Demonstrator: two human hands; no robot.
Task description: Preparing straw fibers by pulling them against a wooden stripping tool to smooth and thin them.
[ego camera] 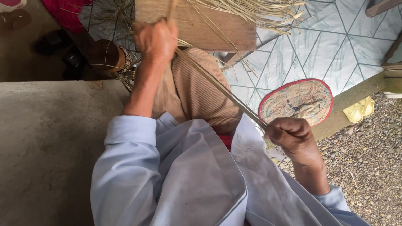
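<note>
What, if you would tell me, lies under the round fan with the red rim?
The round fan lies on pale floor tiles with a triangle pattern, its lower edge reaching a wooden beam. Whatever sits directly beneath it is covered.

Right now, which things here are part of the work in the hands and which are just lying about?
In use: left hand, right hand, long reed strips stretched between them, wooden board, loose fibre bundle.

Lying about: round fan, yellow slippers, dark shoes.
</note>
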